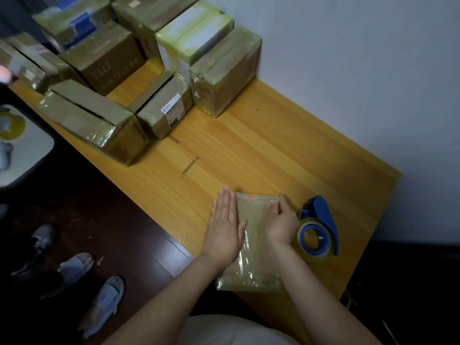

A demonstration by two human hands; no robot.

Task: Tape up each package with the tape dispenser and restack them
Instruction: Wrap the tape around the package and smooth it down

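- Left hand [224, 225] lies flat, fingers straight, pressing on the package's [251, 260] left side.
- Right hand [282, 220] curls round its far right edge, gripping it.
- Package sits at the counter's [249, 145] near edge.
- Blue tape dispenser [321, 225] lies just right of that hand.
- Taped boxes [112, 70] crowd the far left.

Pale wood-grain table [249, 145], smooth with a soft sheen. The package [251, 245] is brown cardboard under glossy, crinkled clear tape, same as the boxes [99, 120]. The dispenser [323, 215] is matt blue plastic, its roll [311, 256] yellowish, translucent and shiny. The wall [348, 70] is matt, the floor [99, 220] dark, polished wood.
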